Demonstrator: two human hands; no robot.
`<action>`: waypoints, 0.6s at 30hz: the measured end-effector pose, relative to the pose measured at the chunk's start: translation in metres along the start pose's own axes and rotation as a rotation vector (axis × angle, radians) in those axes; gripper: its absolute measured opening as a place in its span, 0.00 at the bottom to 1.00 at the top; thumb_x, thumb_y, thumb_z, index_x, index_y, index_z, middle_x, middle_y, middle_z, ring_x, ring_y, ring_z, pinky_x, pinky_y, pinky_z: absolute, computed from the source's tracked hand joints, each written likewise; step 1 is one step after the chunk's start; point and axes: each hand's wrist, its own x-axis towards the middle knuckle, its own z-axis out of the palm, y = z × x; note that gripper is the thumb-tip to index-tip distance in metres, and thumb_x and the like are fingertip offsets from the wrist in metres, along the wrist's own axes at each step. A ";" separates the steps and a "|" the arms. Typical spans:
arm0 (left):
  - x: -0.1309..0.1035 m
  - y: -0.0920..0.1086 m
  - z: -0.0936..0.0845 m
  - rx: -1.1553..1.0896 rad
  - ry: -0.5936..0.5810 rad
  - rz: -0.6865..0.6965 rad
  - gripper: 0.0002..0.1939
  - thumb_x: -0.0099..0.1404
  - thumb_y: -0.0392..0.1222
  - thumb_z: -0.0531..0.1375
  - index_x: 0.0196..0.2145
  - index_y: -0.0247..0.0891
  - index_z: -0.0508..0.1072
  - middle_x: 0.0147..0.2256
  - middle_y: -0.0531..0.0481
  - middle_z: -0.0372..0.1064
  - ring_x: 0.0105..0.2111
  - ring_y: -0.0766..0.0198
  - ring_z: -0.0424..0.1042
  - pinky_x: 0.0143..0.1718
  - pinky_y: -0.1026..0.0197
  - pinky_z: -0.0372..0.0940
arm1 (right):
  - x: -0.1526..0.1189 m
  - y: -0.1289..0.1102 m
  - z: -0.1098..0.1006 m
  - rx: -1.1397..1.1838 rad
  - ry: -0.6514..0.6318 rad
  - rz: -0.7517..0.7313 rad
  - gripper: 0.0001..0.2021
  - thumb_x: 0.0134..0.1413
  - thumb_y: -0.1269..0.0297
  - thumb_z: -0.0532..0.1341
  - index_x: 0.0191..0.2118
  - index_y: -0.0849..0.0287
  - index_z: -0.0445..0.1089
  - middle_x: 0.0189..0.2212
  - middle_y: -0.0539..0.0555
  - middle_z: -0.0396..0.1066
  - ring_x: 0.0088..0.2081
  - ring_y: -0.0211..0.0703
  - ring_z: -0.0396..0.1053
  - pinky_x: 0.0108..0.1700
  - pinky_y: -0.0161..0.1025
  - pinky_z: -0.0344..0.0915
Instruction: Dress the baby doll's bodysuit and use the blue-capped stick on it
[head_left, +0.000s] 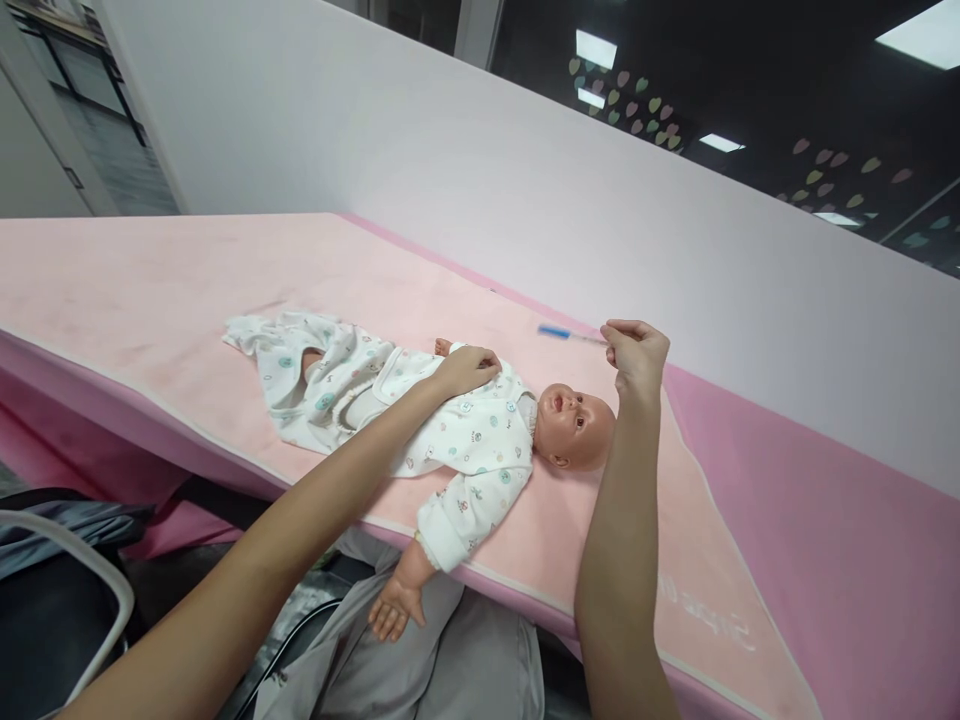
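Observation:
A baby doll in a white printed outfit lies on its back, its head toward the right and one arm hanging over the table's near edge. My left hand rests on the doll's chest, palm down, with the fingers lying over the clothing; the fingertips are partly hidden. Above and beyond the doll's head, my right hand is closed in a pinch on a thin stick with a blue end. The stick is blurred and points left, apart from the doll.
The doll lies on a pink mat covering the table, which meets a white partition behind. A chair with a pale curved frame stands at the lower left. My legs in grey trousers are under the near edge.

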 end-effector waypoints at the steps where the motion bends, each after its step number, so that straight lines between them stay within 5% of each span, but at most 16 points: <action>1: 0.000 0.000 0.000 -0.003 0.001 0.000 0.12 0.57 0.40 0.53 0.33 0.36 0.75 0.34 0.50 0.73 0.36 0.60 0.70 0.41 0.62 0.62 | 0.000 0.000 0.000 -0.020 0.022 -0.013 0.07 0.33 0.71 0.63 0.26 0.63 0.68 0.20 0.47 0.64 0.16 0.24 0.52 0.16 0.27 0.49; 5: 0.000 0.000 0.000 0.002 -0.002 -0.004 0.12 0.58 0.40 0.53 0.33 0.36 0.75 0.34 0.50 0.73 0.36 0.60 0.70 0.41 0.63 0.62 | -0.001 -0.003 0.001 0.052 -0.082 0.077 0.08 0.32 0.72 0.63 0.27 0.63 0.68 0.19 0.47 0.63 0.16 0.23 0.50 0.16 0.26 0.47; 14: 0.000 0.000 0.000 -0.005 0.000 0.000 0.12 0.58 0.40 0.53 0.34 0.36 0.75 0.34 0.50 0.73 0.36 0.60 0.70 0.41 0.62 0.62 | -0.002 -0.004 0.000 0.042 -0.008 0.004 0.07 0.33 0.72 0.63 0.26 0.64 0.68 0.21 0.48 0.64 0.17 0.24 0.52 0.16 0.26 0.47; 18: -0.001 0.000 0.000 -0.011 -0.004 0.000 0.12 0.58 0.39 0.53 0.34 0.35 0.75 0.34 0.49 0.73 0.36 0.60 0.70 0.41 0.62 0.62 | -0.004 -0.007 0.004 0.104 -0.107 0.049 0.08 0.33 0.73 0.63 0.26 0.64 0.67 0.22 0.48 0.64 0.16 0.23 0.50 0.16 0.26 0.46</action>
